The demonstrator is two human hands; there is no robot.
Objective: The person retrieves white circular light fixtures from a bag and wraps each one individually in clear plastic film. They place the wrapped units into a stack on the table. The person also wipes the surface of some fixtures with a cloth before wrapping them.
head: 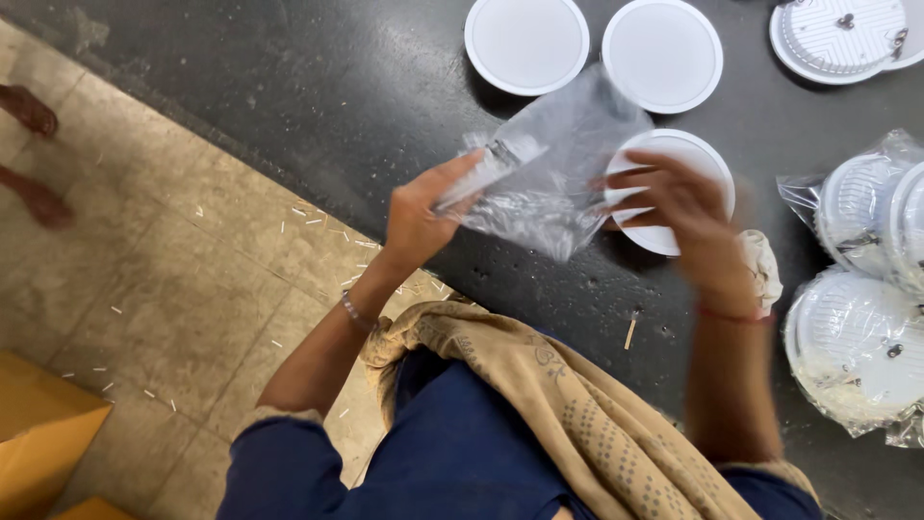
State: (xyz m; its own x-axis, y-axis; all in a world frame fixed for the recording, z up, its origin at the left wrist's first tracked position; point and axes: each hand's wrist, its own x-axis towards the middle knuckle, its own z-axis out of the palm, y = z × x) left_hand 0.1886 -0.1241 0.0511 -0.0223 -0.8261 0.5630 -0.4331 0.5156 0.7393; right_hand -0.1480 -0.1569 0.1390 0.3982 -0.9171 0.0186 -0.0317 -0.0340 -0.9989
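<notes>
Clear plastic bag [549, 173] between both hands, empty

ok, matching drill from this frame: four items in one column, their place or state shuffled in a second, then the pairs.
Items
1. clear plastic bag
2. white round disc
3. cardboard box
4. bagged discs

Place or state
A. on the floor, lower left corner
B. held up between both hands
C. wrapped in plastic, right edge of the dark table
D. gripped by the right hand at the bag's mouth

Pairs: 1-B, 2-D, 3-A, 4-C. The left hand pinches the bag's other side.
</notes>
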